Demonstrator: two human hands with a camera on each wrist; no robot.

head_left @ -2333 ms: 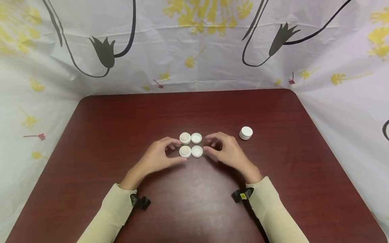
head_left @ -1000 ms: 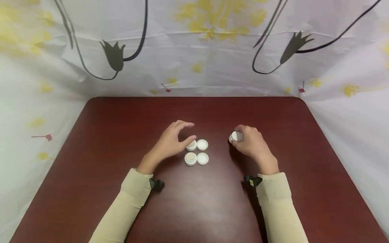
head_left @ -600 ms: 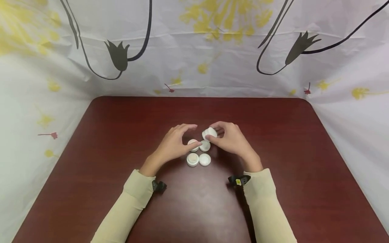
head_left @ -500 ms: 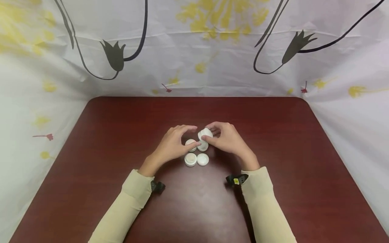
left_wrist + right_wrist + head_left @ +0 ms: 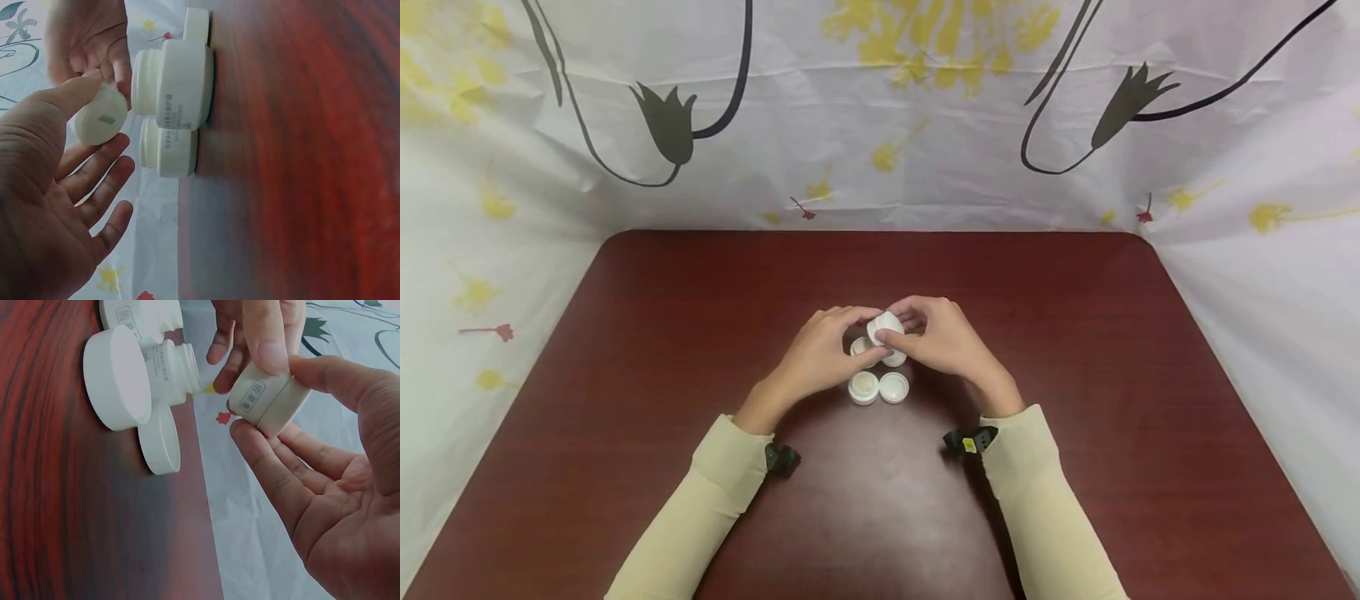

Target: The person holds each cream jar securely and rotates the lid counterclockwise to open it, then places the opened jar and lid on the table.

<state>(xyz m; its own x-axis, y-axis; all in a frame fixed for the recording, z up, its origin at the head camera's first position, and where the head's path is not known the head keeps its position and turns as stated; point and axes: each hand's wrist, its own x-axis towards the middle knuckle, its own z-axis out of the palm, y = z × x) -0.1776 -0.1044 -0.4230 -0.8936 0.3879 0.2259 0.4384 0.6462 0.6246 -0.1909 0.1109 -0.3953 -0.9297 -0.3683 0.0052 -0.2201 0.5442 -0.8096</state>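
Observation:
A small white cream jar with its lid on (image 5: 886, 327) is held up over the other jars, between both hands. My right hand (image 5: 951, 337) grips its lid end with thumb and fingers, as the right wrist view shows on the jar (image 5: 259, 400). My left hand (image 5: 820, 350) has its thumb against the jar's base end (image 5: 100, 122) and its fingers curved beneath. Below stand two lidless jars, the front one (image 5: 863, 388) in full sight and the rear one (image 5: 859, 348) partly hidden. Beside them lie two lids, a front lid (image 5: 893, 387) and a rear lid (image 5: 896, 358) mostly covered.
The dark red wooden table (image 5: 1075, 375) extends around the jars. A white sheet with printed flowers (image 5: 925, 167) hangs behind it and along both sides. Each wrist wears a small black camera, such as the right one (image 5: 970, 440).
My right hand took the lidded jar from the table's right side and carried it left over the other jars. My left hand moved back from the open jars, and its thumb now meets the jar.

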